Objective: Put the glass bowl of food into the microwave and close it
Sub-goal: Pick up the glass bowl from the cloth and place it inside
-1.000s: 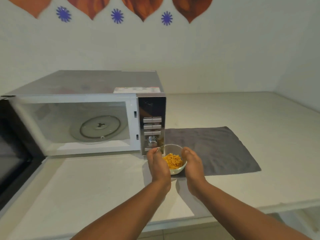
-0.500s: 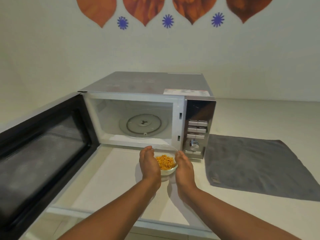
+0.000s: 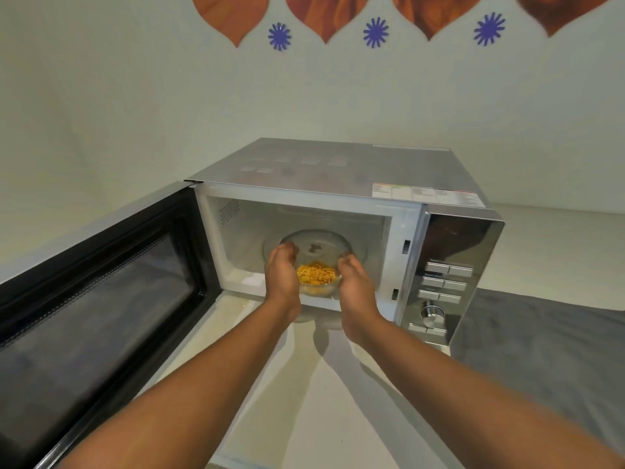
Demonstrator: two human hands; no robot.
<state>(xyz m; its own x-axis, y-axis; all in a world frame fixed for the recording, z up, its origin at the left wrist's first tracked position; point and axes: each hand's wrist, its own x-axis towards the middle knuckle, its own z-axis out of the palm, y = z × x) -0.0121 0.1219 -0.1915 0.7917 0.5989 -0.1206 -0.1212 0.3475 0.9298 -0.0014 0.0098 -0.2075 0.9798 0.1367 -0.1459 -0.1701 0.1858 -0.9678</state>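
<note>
A dark grey rectangular cloth mat (image 3: 541, 360) lies flat on the pale off-white countertop (image 3: 558, 245). On the pale wall behind, 3 purple star-shaped flower decals (image 3: 375, 32) sit between orange-brown pointed leaf-shaped decals (image 3: 324, 15).

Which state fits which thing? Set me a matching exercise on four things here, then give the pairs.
Things:
1. microwave door
2. glass bowl
3. grey cloth
4. turntable

States:
A. lying flat on the counter, right of the microwave
B. swung wide open to the left
C. inside the oven cavity, bare
D. held between left hand and right hand, at the oven mouth

Pairs: 1-B, 2-D, 3-A, 4-C
</note>
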